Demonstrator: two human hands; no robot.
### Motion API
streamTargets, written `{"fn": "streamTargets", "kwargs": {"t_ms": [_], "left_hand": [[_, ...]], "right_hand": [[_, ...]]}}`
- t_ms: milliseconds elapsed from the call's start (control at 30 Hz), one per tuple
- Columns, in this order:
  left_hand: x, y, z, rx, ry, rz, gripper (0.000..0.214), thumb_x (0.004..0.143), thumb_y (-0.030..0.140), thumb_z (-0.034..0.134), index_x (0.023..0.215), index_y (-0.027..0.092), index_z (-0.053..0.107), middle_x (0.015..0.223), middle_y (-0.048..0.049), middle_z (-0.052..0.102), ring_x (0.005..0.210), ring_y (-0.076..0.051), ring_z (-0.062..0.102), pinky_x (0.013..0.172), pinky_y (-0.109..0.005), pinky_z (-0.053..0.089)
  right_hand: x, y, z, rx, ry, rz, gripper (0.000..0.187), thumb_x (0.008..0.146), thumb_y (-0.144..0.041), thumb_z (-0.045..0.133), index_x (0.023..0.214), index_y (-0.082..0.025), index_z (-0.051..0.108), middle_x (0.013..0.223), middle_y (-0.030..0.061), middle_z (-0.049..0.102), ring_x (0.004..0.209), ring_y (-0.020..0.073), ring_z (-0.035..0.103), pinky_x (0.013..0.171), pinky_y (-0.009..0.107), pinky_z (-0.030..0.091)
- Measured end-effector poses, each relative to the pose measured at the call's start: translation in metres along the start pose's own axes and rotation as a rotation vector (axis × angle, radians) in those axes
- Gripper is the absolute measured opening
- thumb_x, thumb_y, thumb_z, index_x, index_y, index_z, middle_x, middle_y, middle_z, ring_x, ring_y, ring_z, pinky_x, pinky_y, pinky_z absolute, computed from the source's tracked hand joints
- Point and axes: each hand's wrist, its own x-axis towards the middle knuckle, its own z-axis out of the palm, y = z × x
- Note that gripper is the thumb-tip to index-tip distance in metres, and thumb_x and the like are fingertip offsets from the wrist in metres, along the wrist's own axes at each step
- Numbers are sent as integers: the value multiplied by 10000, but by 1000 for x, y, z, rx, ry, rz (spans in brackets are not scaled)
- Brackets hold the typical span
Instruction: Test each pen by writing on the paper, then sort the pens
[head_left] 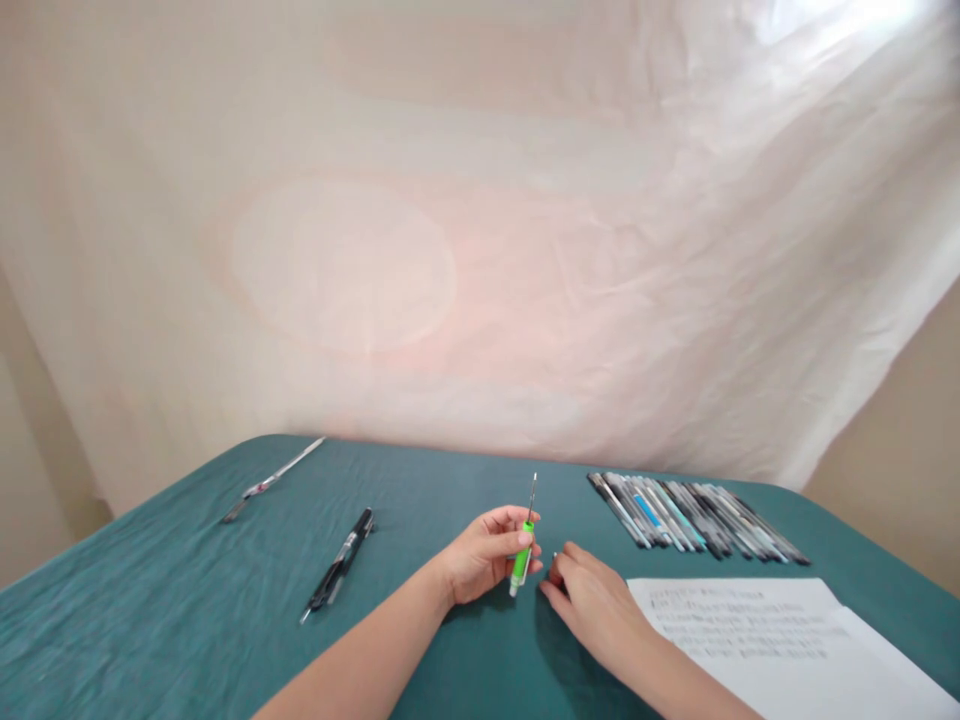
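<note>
My left hand [486, 552] is closed around a pen [523, 555] with a green grip, holding it nearly upright with its thin dark refill sticking up above my fingers. Just to its right, my right hand [592, 598] rests low over the teal cloth with fingertips pinched together close to the pen's lower end; what they pinch is too small to make out. Both hands sit near the middle of the table [187, 600].
A row of several pens [694, 512] lies at the back right. A written sheet of paper [772, 630] lies at the right front. A black pen [341, 563] and a slim silvery pen [271, 481] lie at the left. A white sheet hangs behind.
</note>
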Motion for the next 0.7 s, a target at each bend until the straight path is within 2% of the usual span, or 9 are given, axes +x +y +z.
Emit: {"fn": "streamTargets", "kwargs": {"t_ms": [100, 200, 300, 400, 500, 600, 700], "left_hand": [[0, -1, -1, 10, 8, -5, 229, 696, 170, 670, 911, 152, 595, 701, -23, 602, 694, -128, 592, 753, -348, 462], [0, -1, -1, 6, 1, -21, 233, 692, 177, 676, 911, 138, 605, 709, -30, 607, 690, -129, 598, 745, -337, 467], [0, 0, 1, -3, 1, -33, 253, 681, 187, 687, 916, 134, 610, 716, -31, 609, 696, -134, 603, 735, -329, 470], [-1, 1, 6, -10, -1, -58, 262, 671, 193, 696, 913, 139, 614, 725, -25, 606, 694, -132, 602, 727, -323, 471], [-1, -2, 13, -4, -20, -96, 261, 681, 201, 688, 924, 139, 613, 740, -29, 604, 706, -134, 603, 721, -313, 472], [0, -6, 20, 8, -46, -128, 263, 715, 217, 658, 959, 138, 602, 756, -41, 602, 727, -139, 603, 719, -300, 468], [1, -9, 25, 14, -50, -158, 269, 732, 238, 641, 978, 141, 594, 751, -41, 596, 704, -133, 606, 707, -287, 465]], "right_hand": [[0, 1, 2, 56, -3, -11, 115, 783, -213, 515, 675, -188, 544, 738, 35, 551, 641, 169, 570, 588, 267, 417], [3, 7, -2, 255, 6, 23, 170, 838, -250, 433, 706, -189, 522, 747, 27, 544, 623, 148, 553, 589, 261, 402], [10, 14, -10, 542, -6, 114, 230, 856, -323, 397, 697, -187, 494, 647, 3, 530, 581, 132, 514, 558, 249, 375], [15, 20, -19, 902, -111, 271, 287, 850, -414, 384, 705, -181, 470, 500, -45, 445, 436, 93, 406, 440, 219, 301], [18, 25, -30, 1167, -148, 336, 263, 814, -432, 457, 818, -170, 481, 516, -62, 441, 422, 72, 382, 428, 204, 287], [20, 32, -41, 1236, -108, 302, 299, 795, -397, 512, 979, -161, 501, 575, -46, 488, 495, 81, 440, 499, 215, 341], [23, 41, -47, 1260, -23, 343, 316, 776, -407, 539, 963, -153, 553, 614, -17, 513, 542, 93, 456, 516, 222, 360]]}}
